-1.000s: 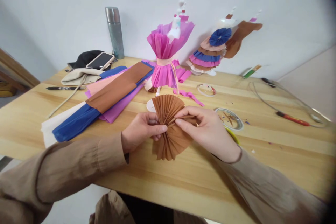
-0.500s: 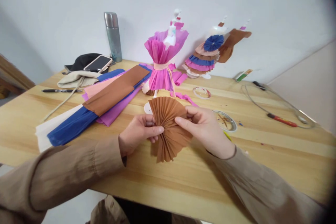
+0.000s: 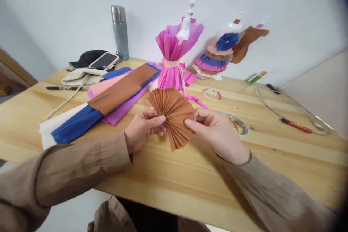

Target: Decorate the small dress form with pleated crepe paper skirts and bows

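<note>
Pleats pinched at the heart: my left thumb is the weak point

I have the brown pleated paper fan (image 3: 178,107) up in front of me, just above the wooden tabletop (image 3: 163,181); take it as the clock's centre, twelve pointing away from me. My left hand (image 3: 145,128) comes in from eight o'clock, thumb clamped over the point where the folds gather, fingers tucked behind. My right hand (image 3: 217,134) comes in from four, its thumb and fingers closed on the fan's outer edge, where the pleats lie flatter.

My left pinch looks like what gathers those folds; should that thumb roll or ease, I'd expect the centre to spring loose and the pleats to slump unevenly. Pulling too hard with my right could stretch the folds flat or tear the thin paper near the gather.

At twelve stands the pink paper-dressed figure (image 3: 171,74). The fan's far rim overlaps its skirt in my view; I can't tell whether they touch. A careless push that way might crease the rim or tip the figure. The tape roll (image 3: 245,130) lies towards four, beyond my right fingers, where a swinging wrist could knock it. The crepe paper strips (image 3: 116,96) lie towards ten, well apart.
</note>
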The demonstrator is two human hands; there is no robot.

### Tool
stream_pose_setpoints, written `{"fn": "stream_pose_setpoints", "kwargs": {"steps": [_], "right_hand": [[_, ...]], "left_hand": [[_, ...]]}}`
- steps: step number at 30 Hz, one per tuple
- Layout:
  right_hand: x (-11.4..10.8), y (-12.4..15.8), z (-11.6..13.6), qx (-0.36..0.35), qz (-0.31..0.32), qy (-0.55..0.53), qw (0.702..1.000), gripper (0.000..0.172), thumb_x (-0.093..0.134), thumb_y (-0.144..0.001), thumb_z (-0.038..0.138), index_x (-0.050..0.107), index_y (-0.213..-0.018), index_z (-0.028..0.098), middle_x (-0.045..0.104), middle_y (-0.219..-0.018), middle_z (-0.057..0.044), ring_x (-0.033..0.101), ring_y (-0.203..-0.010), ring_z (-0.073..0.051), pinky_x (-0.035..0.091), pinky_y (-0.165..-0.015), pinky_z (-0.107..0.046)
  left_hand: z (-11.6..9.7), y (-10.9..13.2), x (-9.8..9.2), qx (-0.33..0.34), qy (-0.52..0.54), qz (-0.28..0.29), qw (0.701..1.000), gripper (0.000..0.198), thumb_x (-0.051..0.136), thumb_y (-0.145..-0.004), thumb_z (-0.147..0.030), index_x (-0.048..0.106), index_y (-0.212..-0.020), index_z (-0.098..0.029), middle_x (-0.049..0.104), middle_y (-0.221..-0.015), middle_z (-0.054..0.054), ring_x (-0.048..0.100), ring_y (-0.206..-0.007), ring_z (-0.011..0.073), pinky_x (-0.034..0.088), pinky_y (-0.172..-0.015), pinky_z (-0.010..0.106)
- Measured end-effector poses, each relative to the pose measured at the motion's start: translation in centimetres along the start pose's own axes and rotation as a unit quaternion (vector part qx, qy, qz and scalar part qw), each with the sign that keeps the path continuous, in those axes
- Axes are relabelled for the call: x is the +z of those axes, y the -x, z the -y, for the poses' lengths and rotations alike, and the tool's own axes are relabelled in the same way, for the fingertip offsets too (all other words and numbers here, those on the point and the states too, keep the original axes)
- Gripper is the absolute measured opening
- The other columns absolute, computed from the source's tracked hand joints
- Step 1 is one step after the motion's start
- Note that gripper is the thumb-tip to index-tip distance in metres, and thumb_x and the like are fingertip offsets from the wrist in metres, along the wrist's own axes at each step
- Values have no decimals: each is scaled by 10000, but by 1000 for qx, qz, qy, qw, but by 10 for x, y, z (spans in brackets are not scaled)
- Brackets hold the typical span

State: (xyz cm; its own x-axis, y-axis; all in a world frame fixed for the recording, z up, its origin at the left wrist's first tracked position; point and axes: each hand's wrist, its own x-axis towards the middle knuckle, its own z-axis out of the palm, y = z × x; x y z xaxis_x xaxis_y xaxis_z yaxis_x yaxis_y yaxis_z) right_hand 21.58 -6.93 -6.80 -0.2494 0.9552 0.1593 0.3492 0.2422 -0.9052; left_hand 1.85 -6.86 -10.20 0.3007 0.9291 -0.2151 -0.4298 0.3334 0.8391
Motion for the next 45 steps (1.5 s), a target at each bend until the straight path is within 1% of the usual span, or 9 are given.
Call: {"fn": "stream_pose_setpoints", "kwargs": {"steps": [6, 13, 20, 26, 32, 36, 39, 42, 45], "right_hand": [[-3, 1, 7, 25, -65, -31, 997, 181, 700, -729, 349, 606, -678, 203, 567, -576, 8, 535, -519, -124, 485, -511, -257], [4, 2, 5, 28, 93, -68, 993, 311, 714, -711, 310, 602, -983, 209, 722, -908, -58, 704, -804, -216, 593, -715, -355], [-8, 3, 9, 26, -72, -48, 996, 181, 705, -727, 301, 631, -838, 177, 594, -590, 12, 571, -522, -120, 526, -538, -261], [-4, 3, 5, -3, -19, 32, 999, 638, 723, -716, 322, 521, -1306, 187, 650, -1057, -113, 658, -814, -211, 565, -662, -356], [-6, -1, -6, -25, -51, 16, 998, 377, 617, -816, 277, 590, -1183, 195, 648, -917, -67, 638, -774, -181, 550, -706, -353], [-6, 1, 0, -101, -67, 62, 991, 409, 632, -823, 292, 573, -1220, 214, 591, -1262, -135, 642, -998, -227, 549, -814, -396], [-3, 3, 3, -151, -30, 140, 978, 531, 715, -743, 320, 570, -1242, 214, 471, -1441, -158, 504, -1278, -318, 491, -958, -482], [-1, 3, 2, -155, -27, 176, 972, 288, 697, -742, 282, 653, -1017, 206, 659, -1129, -121, 608, -1099, -290, 511, -902, -461], [1, 2, -1, -123, -57, 143, 981, 35, 623, -787, 230, 627, -768, 201, 654, -770, -42, 626, -725, -185, 530, -697, -350]], "left_hand": [[1, 0, -1, -10, -9, 10, 1000, 352, 893, -562, -334, 644, -640, -97, 636, -602, 13, 595, -541, 79, 478, -487, 165], [2, -2, -3, -2, 9, -4, 1000, 327, 879, -594, -306, 646, -688, -97, 648, -597, 19, 591, -529, 78, 485, -506, 179], [1, -1, -2, -10, 4, -6, 1000, 322, 883, -577, -292, 647, -667, -92, 671, -620, 33, 618, -554, 88, 476, -510, 177], [1, 0, -2, -8, -1, -4, 1000, 323, 878, -586, -305, 652, -661, -87, 673, -637, 46, 609, -565, 90, 467, -515, 184], [2, 0, -2, -6, -4, 16, 1000, 319, 872, -592, -313, 648, -668, -99, 651, -622, 24, 601, -555, 91, 465, -515, 194], [3, 1, -2, -4, -32, 22, 999, 331, 863, -602, -344, 658, -692, -101, 656, -628, 27, 590, -543, 87, 475, -535, 204], [4, 2, 0, 2, -76, 39, 996, 368, 862, -593, -388, 669, -728, -105, 649, -598, 22, 580, -527, 90, 468, -525, 204], [4, 3, 1, 2, -115, 57, 992, 393, 859, -583, -416, 666, -726, -105, 642, -582, 21, 574, -515, 93, 466, -513, 206], [4, 3, 1, 11, -126, 57, 990, 386, 852, -589, -416, 657, -715, -107, 638, -583, 18, 572, -514, 92, 468, -511, 207]]}}
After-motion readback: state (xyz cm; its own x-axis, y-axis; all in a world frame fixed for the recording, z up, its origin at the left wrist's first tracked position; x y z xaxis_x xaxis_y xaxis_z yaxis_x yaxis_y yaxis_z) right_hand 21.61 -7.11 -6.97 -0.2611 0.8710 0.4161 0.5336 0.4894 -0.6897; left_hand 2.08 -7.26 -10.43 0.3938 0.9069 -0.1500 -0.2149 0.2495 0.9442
